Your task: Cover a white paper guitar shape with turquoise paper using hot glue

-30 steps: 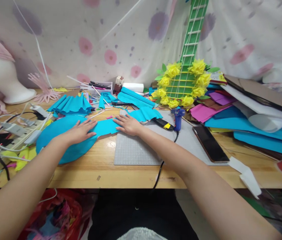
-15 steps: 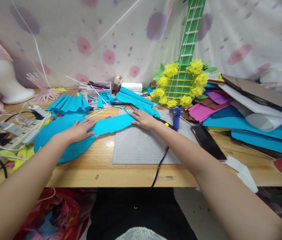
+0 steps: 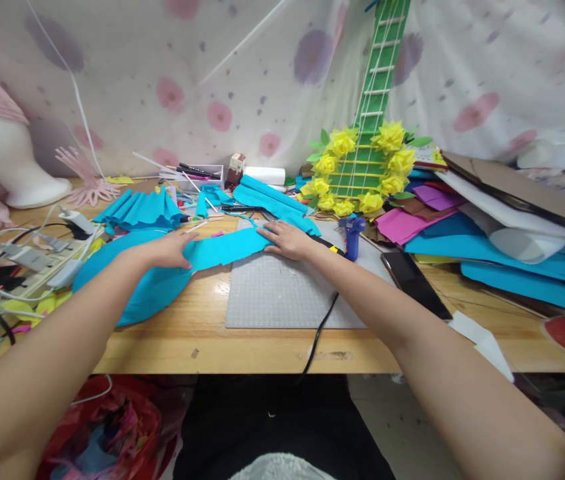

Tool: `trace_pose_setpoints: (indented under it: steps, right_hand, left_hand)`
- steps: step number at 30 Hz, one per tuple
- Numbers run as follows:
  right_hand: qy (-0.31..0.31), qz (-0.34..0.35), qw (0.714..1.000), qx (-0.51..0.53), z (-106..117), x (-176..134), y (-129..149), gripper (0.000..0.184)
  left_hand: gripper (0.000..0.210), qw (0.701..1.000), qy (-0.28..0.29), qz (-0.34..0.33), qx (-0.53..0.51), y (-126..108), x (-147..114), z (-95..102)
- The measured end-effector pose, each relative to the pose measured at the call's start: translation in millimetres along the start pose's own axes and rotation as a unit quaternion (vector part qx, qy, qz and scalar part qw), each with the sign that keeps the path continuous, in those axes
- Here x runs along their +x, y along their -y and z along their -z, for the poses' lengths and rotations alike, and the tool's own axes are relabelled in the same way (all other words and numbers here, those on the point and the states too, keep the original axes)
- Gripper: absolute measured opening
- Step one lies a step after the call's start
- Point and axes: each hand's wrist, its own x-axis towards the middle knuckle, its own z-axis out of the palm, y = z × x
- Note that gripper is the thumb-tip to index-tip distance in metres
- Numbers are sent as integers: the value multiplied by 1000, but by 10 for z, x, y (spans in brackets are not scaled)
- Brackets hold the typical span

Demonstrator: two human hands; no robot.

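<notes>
A strip of blue crepe paper [image 3: 227, 249] stretches between my hands, its lower edge ragged. My right hand [image 3: 285, 240] lies flat on its right end, fingers spread, over the grey cutting mat [image 3: 282, 300]. At the strip's left end is my left hand [image 3: 172, 251], thumb apart from the fingers, touching the paper near where it meets a large round blue piece [image 3: 157, 293]. That round piece is partly covered by my left hand and forearm. A blue glue gun [image 3: 352, 237] stands beyond my right forearm.
Behind lie pleated blue paper [image 3: 139, 210] and a folded blue sheet [image 3: 272, 199]. A green paper guitar [image 3: 369, 143] with yellow flowers leans at the back. At right are a phone [image 3: 415, 283] and stacked paper; at left, a power strip [image 3: 27, 287] with cables.
My left hand has gone from lying flat to a more arched shape, thumb apart, slightly higher in view. My right hand stays on the strip. The camera view has shifted slightly.
</notes>
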Motion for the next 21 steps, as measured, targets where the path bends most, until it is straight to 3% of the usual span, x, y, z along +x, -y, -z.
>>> trace_pose_setpoints:
  steps: [4, 9, 14, 17, 21]
  right_hand:
    - [-14, 38, 999, 14, 147, 64, 77, 43]
    - [-64, 48, 996, 27, 383, 207, 187, 43]
    - [-69, 45, 997, 13, 521, 271, 206, 42]
    - [-22, 24, 999, 8, 468, 165, 171, 42]
    - [11, 5, 1000, 12, 334, -60, 125, 49]
  left_hand:
    - [94, 995, 15, 34, -96, -228, 173, 95]
    - [84, 988, -18, -7, -155, -481, 449, 85]
    - [81, 997, 28, -52, -48, -543, 538, -51]
    - [80, 998, 49, -42, 10, -533, 464, -161]
    - [86, 998, 50, -47, 4, -496, 365, -239]
